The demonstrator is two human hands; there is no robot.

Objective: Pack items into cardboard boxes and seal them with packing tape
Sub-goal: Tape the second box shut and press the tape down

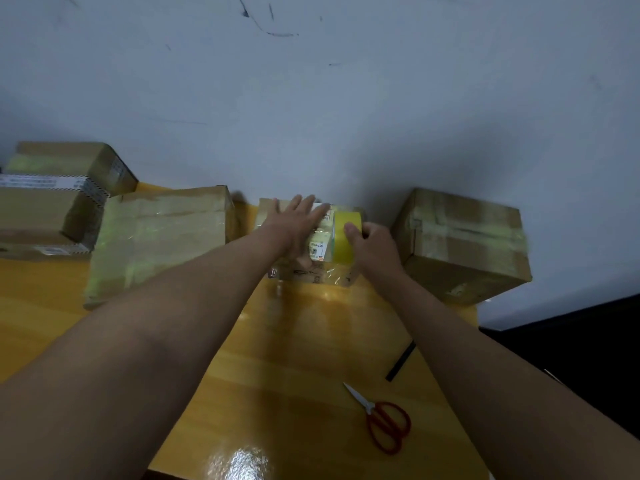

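Here, mid-table against wall: small cardboard box (313, 268).
Left hand (294, 225): flat on box top, fingers straight, slightly spread.
Right hand (372, 245): curled around yellow tape roll (344, 237) on box.
Nearby: red-handled scissors (381, 419).

Left hand (298, 221): flat, fingers spread, palm down, arm outstretched.
Right hand (372, 245): fingers curled in a grip, thumb on top.
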